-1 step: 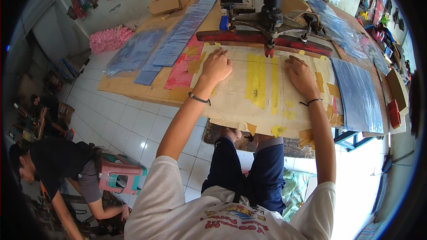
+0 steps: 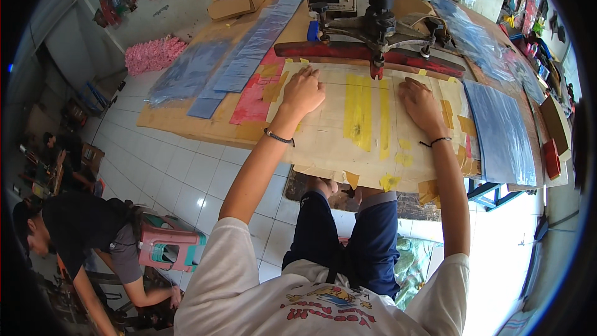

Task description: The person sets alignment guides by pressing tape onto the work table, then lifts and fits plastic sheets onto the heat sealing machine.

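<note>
A tan board [image 2: 329, 141] with strips of yellow tape lies on the table beneath a heavy press with a long red bar [image 2: 348, 51]. Over the board's far left part rests my left hand [image 2: 303, 92], its fingers bent and pressed together. My right hand [image 2: 421, 107] lies at the far right part, fingers likewise curled down against the surface. Both hands are just on the near side of the bar, apart from it. Whatever is under the fingertips is too thin or hidden to make out.
Bluish clear plastic sheets [image 2: 258, 43] lie at the left, with another stack [image 2: 500, 130] at the right. An open cardboard box [image 2: 238, 1] stands at the back. A co-worker [image 2: 93, 242] bends at lower left beside pink and green stools [image 2: 166, 246].
</note>
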A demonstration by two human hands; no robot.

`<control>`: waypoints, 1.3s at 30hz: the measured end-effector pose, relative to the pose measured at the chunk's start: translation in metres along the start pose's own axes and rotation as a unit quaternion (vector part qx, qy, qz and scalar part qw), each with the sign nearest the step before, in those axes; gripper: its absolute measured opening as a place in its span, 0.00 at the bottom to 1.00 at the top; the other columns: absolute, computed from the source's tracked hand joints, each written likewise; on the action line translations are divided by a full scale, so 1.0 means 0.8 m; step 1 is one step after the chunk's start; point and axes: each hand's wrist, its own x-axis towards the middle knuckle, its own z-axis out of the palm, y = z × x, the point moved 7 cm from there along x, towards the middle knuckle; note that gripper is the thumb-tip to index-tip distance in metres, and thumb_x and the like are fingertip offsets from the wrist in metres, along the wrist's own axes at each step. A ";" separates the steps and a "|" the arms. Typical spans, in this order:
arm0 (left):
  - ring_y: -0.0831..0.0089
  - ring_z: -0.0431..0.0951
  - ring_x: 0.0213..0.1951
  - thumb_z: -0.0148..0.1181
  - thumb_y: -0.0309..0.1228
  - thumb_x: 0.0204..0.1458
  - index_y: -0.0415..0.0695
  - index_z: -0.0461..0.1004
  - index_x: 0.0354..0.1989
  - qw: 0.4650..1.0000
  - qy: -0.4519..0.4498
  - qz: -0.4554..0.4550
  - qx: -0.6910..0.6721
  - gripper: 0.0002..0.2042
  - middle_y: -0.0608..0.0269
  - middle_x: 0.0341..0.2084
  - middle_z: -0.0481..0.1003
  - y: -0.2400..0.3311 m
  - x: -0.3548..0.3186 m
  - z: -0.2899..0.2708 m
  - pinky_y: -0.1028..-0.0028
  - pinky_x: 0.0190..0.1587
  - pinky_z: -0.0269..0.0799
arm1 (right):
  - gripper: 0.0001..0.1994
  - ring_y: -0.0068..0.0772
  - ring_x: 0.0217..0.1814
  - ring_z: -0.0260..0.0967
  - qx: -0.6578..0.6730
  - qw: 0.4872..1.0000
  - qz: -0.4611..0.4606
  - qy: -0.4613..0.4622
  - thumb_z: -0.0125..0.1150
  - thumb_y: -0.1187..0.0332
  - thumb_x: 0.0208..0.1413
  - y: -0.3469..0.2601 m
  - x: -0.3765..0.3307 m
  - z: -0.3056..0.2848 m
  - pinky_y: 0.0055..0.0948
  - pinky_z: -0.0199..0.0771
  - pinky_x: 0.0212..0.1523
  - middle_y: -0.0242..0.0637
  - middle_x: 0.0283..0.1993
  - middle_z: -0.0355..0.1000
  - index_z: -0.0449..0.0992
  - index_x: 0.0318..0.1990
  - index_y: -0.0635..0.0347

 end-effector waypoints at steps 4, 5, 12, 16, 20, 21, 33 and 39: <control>0.49 0.65 0.66 0.49 0.33 0.56 0.34 0.71 0.59 1.000 0.011 -0.002 -0.010 0.24 0.41 0.63 0.68 -0.003 0.002 0.001 0.60 0.68 0.63 | 0.12 0.54 0.56 0.71 -0.022 0.999 -0.018 0.018 0.56 0.65 0.61 -0.007 -0.001 -0.006 0.44 0.70 0.60 0.45 0.53 0.77 0.81 0.42 0.64; 0.49 0.67 0.65 0.49 0.31 0.55 0.34 0.72 0.58 1.000 0.021 0.011 -0.015 0.23 0.41 0.62 0.68 -0.007 0.004 0.000 0.60 0.66 0.64 | 0.12 0.54 0.56 0.71 -0.019 0.999 -0.019 0.017 0.56 0.65 0.61 -0.011 0.000 -0.005 0.44 0.70 0.60 0.45 0.53 0.77 0.81 0.42 0.64; 0.51 0.77 0.54 0.51 0.30 0.57 0.36 0.78 0.50 0.991 0.010 0.018 -0.133 0.16 0.43 0.52 0.76 -0.031 0.004 -0.021 0.60 0.57 0.71 | 0.14 0.52 0.52 0.73 0.005 0.998 0.055 0.004 0.55 0.62 0.62 0.008 0.001 -0.009 0.45 0.71 0.55 0.47 0.46 0.78 0.82 0.42 0.63; 0.52 0.79 0.51 0.54 0.34 0.59 0.36 0.78 0.48 0.971 0.018 -0.039 -0.235 0.16 0.47 0.46 0.79 -0.048 -0.003 -0.037 0.62 0.55 0.72 | 0.14 0.51 0.41 0.77 0.016 0.992 0.123 -0.001 0.57 0.59 0.62 0.016 -0.002 -0.008 0.44 0.75 0.45 0.49 0.40 0.79 0.83 0.43 0.60; 0.58 0.80 0.50 0.56 0.36 0.61 0.40 0.79 0.49 0.967 -0.028 -0.055 -0.248 0.15 0.52 0.46 0.80 -0.060 0.000 -0.029 0.65 0.54 0.72 | 0.15 0.52 0.35 0.77 0.016 0.994 0.106 0.003 0.58 0.58 0.61 0.011 0.002 -0.012 0.43 0.76 0.40 0.49 0.36 0.79 0.83 0.44 0.59; 0.56 0.80 0.49 0.56 0.37 0.61 0.40 0.79 0.48 0.973 -0.046 -0.035 -0.223 0.15 0.51 0.46 0.80 -0.056 0.000 -0.027 0.64 0.53 0.73 | 0.14 0.52 0.34 0.77 0.023 0.994 0.105 -0.016 0.58 0.58 0.61 0.007 0.000 -0.012 0.43 0.76 0.39 0.49 0.33 0.79 0.82 0.43 0.59; 0.55 0.74 0.47 0.65 0.38 0.57 0.46 0.84 0.45 0.997 0.023 -0.002 -0.070 0.13 0.52 0.38 0.74 -0.041 -0.014 -0.050 0.63 0.53 0.69 | 0.11 0.54 0.26 0.74 0.071 0.991 -0.022 -0.111 0.60 0.62 0.60 -0.067 -0.007 -0.009 0.44 0.73 0.31 0.52 0.23 0.74 0.83 0.37 0.60; 0.58 0.72 0.41 0.65 0.37 0.57 0.48 0.85 0.46 0.996 0.020 0.008 -0.090 0.12 0.55 0.32 0.72 -0.040 -0.013 -0.044 0.63 0.50 0.68 | 0.13 0.51 0.25 0.74 0.084 0.979 -0.013 -0.183 0.61 0.60 0.61 -0.077 -0.009 -0.005 0.41 0.73 0.30 0.49 0.21 0.75 0.84 0.37 0.61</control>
